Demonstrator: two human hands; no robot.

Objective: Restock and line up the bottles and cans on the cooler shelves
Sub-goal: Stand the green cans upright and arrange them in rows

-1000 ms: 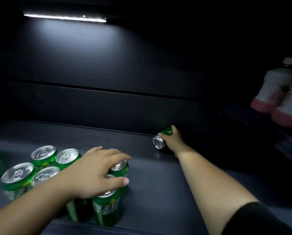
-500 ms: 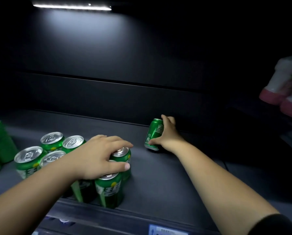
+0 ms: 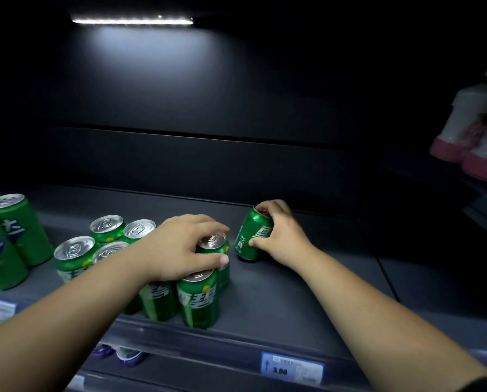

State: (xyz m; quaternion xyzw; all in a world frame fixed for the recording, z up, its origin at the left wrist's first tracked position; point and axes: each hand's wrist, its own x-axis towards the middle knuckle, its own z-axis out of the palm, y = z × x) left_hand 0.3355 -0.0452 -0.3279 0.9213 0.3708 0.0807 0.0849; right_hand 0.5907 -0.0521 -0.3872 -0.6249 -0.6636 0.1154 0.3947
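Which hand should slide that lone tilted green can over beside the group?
Right. The right hand grips the tilted can, which sits apart from the group; the left hand is busy holding a grouped can by its top.

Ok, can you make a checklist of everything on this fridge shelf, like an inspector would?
Surface: dark grey shelf, lit by a strip light above.
Job's things: group of green cans standing at the front left; one tilted can apart to their right; bigger green cans at the far left.
Clutter: nothing seen.
Hands: left hand grips the top of an upright can in the group; right hand grips the tilted can.
Cables: nothing seen.
Surroundings: white and pink bottles at the right; price tag on the shelf edge; something blurred on the shelf below.
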